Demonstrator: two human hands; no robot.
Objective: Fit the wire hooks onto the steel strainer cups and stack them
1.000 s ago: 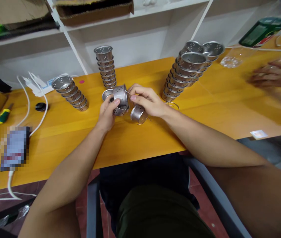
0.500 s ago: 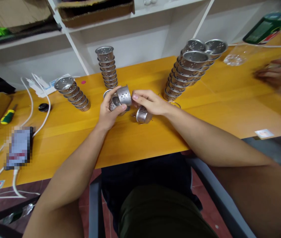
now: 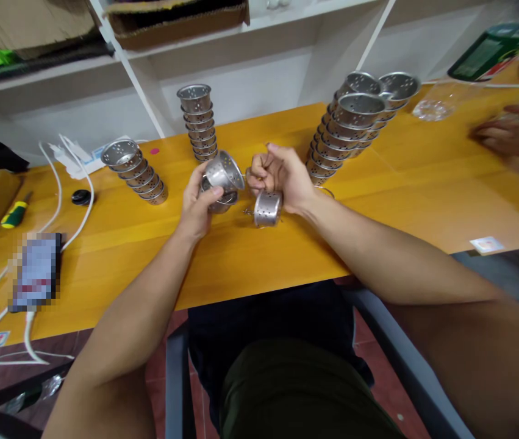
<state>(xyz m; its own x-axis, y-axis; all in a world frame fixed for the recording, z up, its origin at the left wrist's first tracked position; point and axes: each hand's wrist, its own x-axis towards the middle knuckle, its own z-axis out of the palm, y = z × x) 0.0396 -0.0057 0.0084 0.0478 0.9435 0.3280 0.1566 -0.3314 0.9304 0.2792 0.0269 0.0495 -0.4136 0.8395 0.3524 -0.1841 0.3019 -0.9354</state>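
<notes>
My left hand (image 3: 197,204) is closed around a perforated metal cup (image 3: 223,172), tilted so its open mouth faces up and right. Another perforated cup (image 3: 223,204) shows just under it, partly hidden by the thumb. Close to the rim, my right hand (image 3: 277,177) has its fingers curled in, palm turned up; whatever they pinch is too small to make out. Below that hand a third perforated cup (image 3: 267,209) lies on its side on the table, with thin wiry bits (image 3: 249,211) beside it.
Stacks of perforated cups stand on the yellow table (image 3: 241,262): one left (image 3: 135,171), one behind my left hand (image 3: 198,122), more at right (image 3: 346,134). A phone (image 3: 36,271) with white cables and a screwdriver (image 3: 14,213) lie left. Another person's hand (image 3: 515,131) is at right.
The cup in my left hand has turned, its mouth now showing toward the right. My right hand has rolled palm up with fingers curled. The cup lying below has shifted slightly.
</notes>
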